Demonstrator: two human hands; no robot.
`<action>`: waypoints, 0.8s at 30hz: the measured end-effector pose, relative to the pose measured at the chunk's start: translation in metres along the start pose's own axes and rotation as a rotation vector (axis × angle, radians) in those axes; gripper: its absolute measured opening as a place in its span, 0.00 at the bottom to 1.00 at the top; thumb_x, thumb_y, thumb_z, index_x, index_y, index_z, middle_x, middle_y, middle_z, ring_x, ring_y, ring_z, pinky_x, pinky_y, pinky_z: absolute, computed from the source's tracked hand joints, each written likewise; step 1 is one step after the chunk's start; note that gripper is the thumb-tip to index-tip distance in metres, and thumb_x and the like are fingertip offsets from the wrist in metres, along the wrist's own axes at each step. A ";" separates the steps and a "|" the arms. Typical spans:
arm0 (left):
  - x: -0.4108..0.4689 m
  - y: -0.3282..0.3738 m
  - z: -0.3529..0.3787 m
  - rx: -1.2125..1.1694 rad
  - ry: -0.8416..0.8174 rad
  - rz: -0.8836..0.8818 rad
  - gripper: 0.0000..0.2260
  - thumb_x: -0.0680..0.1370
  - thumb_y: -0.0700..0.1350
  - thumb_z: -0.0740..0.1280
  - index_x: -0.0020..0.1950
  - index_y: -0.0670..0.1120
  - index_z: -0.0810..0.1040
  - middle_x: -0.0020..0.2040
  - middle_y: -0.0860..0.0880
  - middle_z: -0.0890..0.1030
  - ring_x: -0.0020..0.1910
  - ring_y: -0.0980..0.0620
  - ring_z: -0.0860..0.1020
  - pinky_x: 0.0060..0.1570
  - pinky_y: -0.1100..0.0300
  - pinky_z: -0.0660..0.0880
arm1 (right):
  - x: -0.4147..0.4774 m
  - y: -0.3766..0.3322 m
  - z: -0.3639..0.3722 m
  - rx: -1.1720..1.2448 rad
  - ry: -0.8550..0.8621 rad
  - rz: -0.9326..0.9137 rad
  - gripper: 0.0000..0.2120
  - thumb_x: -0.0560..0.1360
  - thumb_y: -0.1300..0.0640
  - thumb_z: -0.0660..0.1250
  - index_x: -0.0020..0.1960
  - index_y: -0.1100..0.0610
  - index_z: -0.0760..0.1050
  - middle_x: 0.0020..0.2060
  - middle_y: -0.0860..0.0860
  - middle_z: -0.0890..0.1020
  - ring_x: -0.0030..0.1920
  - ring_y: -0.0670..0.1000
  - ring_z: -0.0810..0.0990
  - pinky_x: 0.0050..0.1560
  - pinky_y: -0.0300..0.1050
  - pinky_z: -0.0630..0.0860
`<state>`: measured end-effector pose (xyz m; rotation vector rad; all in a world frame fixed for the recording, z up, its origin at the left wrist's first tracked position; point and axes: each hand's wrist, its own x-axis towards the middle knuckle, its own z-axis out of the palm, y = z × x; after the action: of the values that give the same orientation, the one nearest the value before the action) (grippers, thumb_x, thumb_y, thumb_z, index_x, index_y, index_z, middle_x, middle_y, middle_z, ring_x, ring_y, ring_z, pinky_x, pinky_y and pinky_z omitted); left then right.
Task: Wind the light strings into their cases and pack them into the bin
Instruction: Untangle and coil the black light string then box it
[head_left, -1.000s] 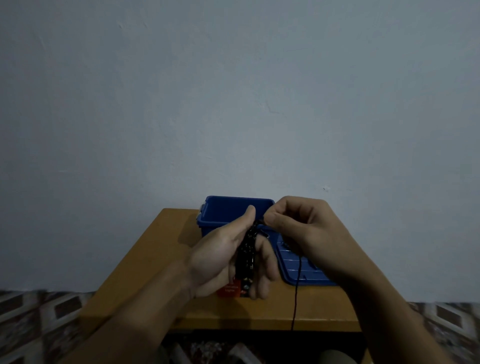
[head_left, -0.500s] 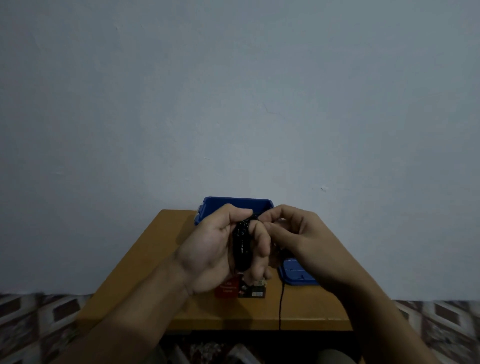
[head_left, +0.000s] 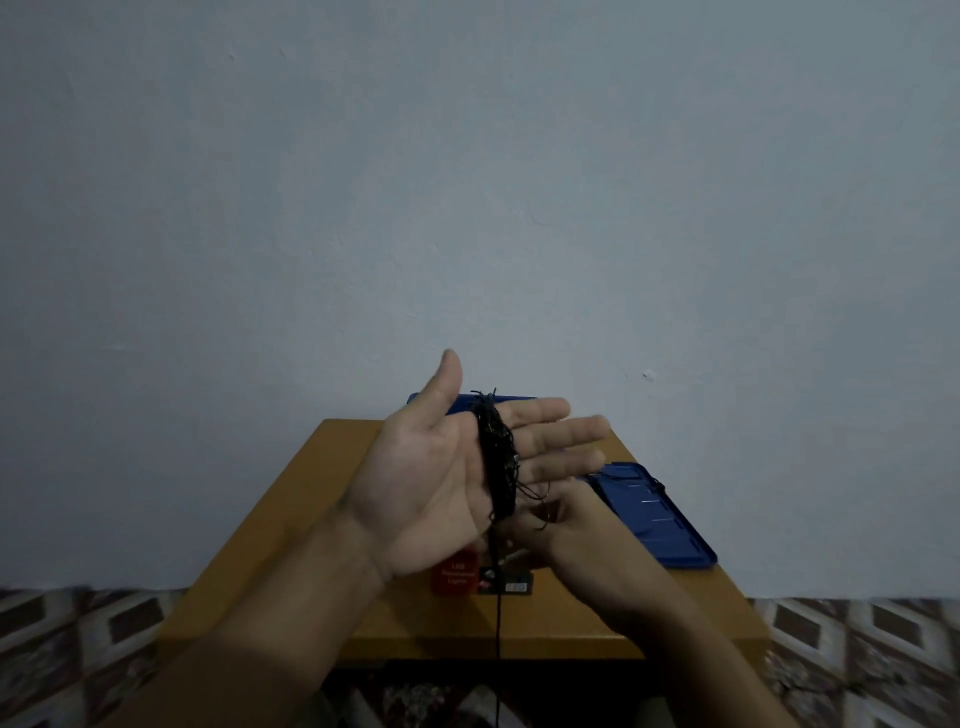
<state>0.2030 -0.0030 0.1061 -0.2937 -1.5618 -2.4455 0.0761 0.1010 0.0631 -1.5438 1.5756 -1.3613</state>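
My left hand (head_left: 431, 478) is raised over the table with the palm towards me, fingers straight and thumb up. A black light string (head_left: 497, 457) is wound in a thick coil around the base of its fingers. My right hand (head_left: 576, 525) lies just under and behind the left one, its fingertips partly hidden, and holds the loose strand where it leaves the coil. That strand (head_left: 497, 618) hangs straight down past the table's front edge. The blue bin (head_left: 511, 401) stands behind my left hand, mostly hidden. A red and black case (head_left: 457, 577) lies on the table below my hands.
The bin's blue lid (head_left: 660, 519) lies flat at the right of the small wooden table (head_left: 291, 535), against a plain grey wall. Patterned floor tiles show on both sides of the table.
My left hand has opened from a curled grip to flat, straight fingers. My right hand has dropped from the top of the coil to below my left palm.
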 end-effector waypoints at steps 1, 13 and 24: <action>0.000 0.001 0.001 -0.009 0.010 0.007 0.42 0.79 0.70 0.44 0.77 0.37 0.61 0.72 0.37 0.73 0.72 0.37 0.71 0.73 0.45 0.65 | 0.000 0.002 0.001 0.025 -0.015 0.013 0.11 0.82 0.57 0.64 0.48 0.65 0.78 0.45 0.61 0.84 0.44 0.59 0.82 0.47 0.51 0.78; 0.002 0.007 0.001 -0.123 0.223 0.130 0.43 0.77 0.72 0.44 0.80 0.41 0.55 0.70 0.42 0.76 0.71 0.43 0.73 0.74 0.49 0.60 | -0.002 0.004 -0.001 0.111 -0.061 0.070 0.05 0.82 0.60 0.64 0.51 0.57 0.79 0.38 0.56 0.83 0.36 0.54 0.79 0.40 0.45 0.76; 0.001 0.006 0.004 -0.192 0.337 0.226 0.43 0.78 0.72 0.47 0.80 0.40 0.53 0.71 0.41 0.75 0.74 0.44 0.70 0.75 0.48 0.58 | -0.002 -0.002 -0.005 0.022 -0.046 0.066 0.09 0.82 0.62 0.62 0.51 0.63 0.80 0.33 0.49 0.79 0.31 0.46 0.74 0.31 0.36 0.70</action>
<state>0.2041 -0.0022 0.1131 -0.0766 -1.0965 -2.3229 0.0728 0.1050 0.0656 -1.4865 1.5647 -1.2948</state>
